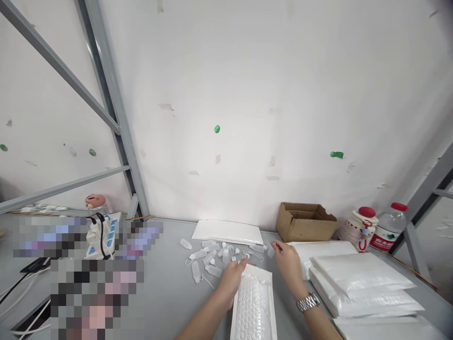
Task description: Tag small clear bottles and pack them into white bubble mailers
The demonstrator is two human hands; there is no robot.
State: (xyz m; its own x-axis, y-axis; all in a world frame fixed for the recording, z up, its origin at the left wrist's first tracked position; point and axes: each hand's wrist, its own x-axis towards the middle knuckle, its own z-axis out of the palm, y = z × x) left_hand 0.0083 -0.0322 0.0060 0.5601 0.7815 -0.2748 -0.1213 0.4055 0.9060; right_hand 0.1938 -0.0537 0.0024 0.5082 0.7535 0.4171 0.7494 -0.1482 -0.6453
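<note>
My left hand [233,279] is closed on the upper left edge of a white bubble mailer [254,307], which lies upright in front of me with its flap end away. A small white cap shows right by that thumb. Farther right, my right hand [288,264], with a metal watch [307,301] on the wrist, pinches a small translucent plastic bottle [271,252] at its fingertips. Several similar squeeze bottles [209,255] with tethered white caps lie scattered on the grey table [170,293], left of and beyond the left hand.
Stacked white mailers [361,274] fill the right side. A flat white mailer [226,232] lies by the wall. Behind stand a cardboard box [307,229], a cream jar [358,226] and a water bottle [389,227]. A power strip [102,236] with cables is left, near pixelated areas.
</note>
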